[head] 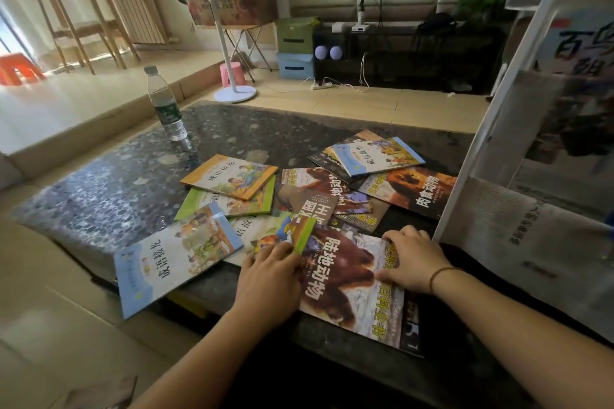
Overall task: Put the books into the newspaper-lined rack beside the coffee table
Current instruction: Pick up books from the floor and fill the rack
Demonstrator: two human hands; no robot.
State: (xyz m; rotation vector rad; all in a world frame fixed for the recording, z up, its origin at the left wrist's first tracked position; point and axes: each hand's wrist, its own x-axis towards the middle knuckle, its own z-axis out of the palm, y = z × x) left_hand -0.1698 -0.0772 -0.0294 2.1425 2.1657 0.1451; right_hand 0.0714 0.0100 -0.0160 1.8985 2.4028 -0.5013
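Observation:
Several thin picture books lie scattered on the dark stone coffee table [99, 189]. Nearest me is a large book with a brown bear cover [345, 279]. My left hand [269, 276] grips its left edge with curled fingers, beside a green-edged book [265, 232]. My right hand [412, 259] holds its far right corner, thumb on the cover and fingers over the edge. The white newspaper-lined rack [518, 242] stands at the right, close to my right hand. A blue-edged book [176, 256] overhangs the table's front left edge.
A water bottle [166, 106] stands upright at the table's far left. Beyond the table are a white fan stand [234, 90], a pink stool [231, 73], storage boxes [294, 46] and a black low cabinet [408, 56]. A lion-cover book [412, 189] lies next to the rack's post.

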